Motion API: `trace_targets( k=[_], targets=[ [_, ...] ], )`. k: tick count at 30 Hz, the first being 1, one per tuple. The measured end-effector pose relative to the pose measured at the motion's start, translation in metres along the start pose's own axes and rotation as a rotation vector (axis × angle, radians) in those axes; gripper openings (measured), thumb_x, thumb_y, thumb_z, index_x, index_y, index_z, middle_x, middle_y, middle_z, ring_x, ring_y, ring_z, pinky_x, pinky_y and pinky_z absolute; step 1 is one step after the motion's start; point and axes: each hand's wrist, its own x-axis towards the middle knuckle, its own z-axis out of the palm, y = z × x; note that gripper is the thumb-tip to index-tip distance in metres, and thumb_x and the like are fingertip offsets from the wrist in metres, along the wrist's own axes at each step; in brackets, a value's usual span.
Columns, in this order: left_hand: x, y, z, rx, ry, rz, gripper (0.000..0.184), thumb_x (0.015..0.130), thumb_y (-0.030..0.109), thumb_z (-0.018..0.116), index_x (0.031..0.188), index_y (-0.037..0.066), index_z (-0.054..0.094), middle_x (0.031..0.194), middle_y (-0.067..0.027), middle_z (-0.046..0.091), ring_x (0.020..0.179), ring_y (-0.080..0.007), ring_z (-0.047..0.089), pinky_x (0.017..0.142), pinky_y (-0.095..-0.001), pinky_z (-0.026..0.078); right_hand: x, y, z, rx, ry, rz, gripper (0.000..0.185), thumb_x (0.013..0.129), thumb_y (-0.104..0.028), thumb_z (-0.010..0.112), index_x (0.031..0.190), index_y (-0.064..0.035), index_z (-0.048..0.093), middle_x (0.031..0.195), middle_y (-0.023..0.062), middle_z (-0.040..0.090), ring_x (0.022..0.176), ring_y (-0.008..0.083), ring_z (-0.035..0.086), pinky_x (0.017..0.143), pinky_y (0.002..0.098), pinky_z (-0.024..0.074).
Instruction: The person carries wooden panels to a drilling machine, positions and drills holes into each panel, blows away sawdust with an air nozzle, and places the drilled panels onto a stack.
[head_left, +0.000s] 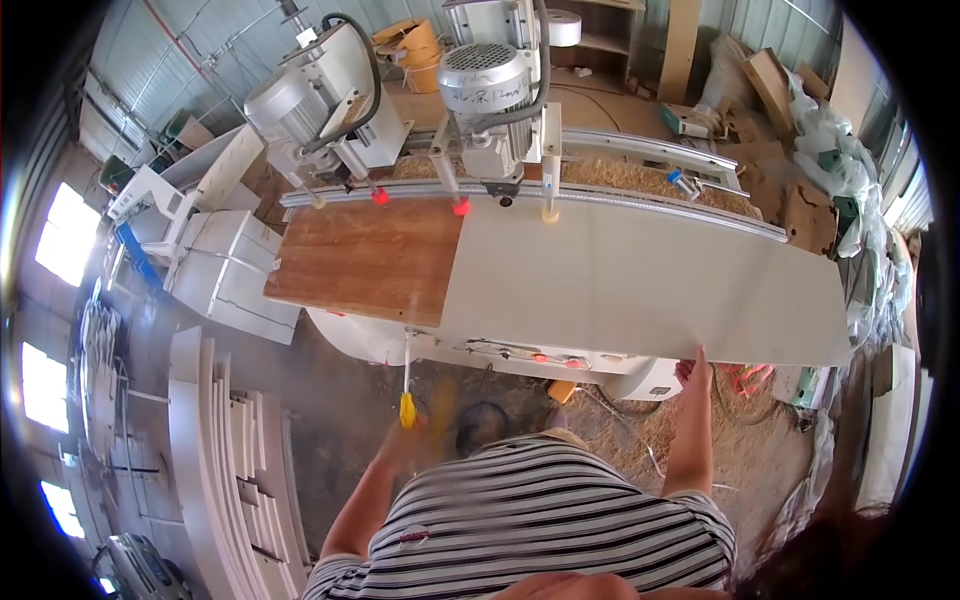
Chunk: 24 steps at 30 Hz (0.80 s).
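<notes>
gripping a pale panel [640, 280] is the right hand [692, 371]; left hand [404, 440] by a yellow handle [407, 410], its grasp unclear.

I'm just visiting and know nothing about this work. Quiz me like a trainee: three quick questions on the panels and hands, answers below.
1. Which lies further left in the picture: the brown wood-grain panel or the pale grey panel?
2. True or false: the right hand touches the brown wood-grain panel.
3. Fill in: the tool at the left hand has a ____ handle.

Key: 1. The brown wood-grain panel. 2. False; it touches the pale grey panel's near edge. 3. Yellow.
</notes>
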Motion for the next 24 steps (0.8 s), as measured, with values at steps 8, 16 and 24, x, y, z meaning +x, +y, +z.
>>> trace_targets(
  k=[8,16,24],
  targets=[
    [0.164,0.051,0.095,-0.739,0.182,-0.134,0.031,0.088,0.030,0.055,0.104,0.007,0.043,0.097,-0.0105,0.052,0.075,-0.0302,0.061,0.058,-0.0364,0.053,0.034,-0.038,-0.058,0.149,-0.075,-0.012,0.033,0.082,-0.041,0.059,0.093,-0.0099,0.058,0.084,0.0056,0.059,0.079,0.0191,0.056,0.068,0.0322,0.0479],
    [0.199,0.085,0.123,-0.827,0.348,-0.033,0.017,0.083,0.012,0.061,0.096,0.009,0.051,0.086,-0.0060,0.055,0.073,-0.0193,0.056,0.055,-0.0336,0.049,0.014,-0.040,-0.045,0.206,-0.064,-0.026,0.023,0.087,-0.030,0.056,0.094,-0.0073,0.056,0.075,0.0043,0.060,0.066,0.0150,0.056,0.055,0.0248,0.0492],
    [0.204,0.052,0.043,-0.799,0.342,0.172,0.010,0.082,0.008,0.060,0.091,0.007,0.055,0.084,-0.0048,0.056,0.072,-0.0166,0.056,0.061,-0.0260,0.049,-0.026,0.009,-0.018,0.248,-0.154,0.009,0.017,0.086,-0.020,0.057,0.098,-0.0092,0.052,0.080,0.0069,0.057,0.068,0.0168,0.055,0.059,0.0258,0.0521]
  ],
)
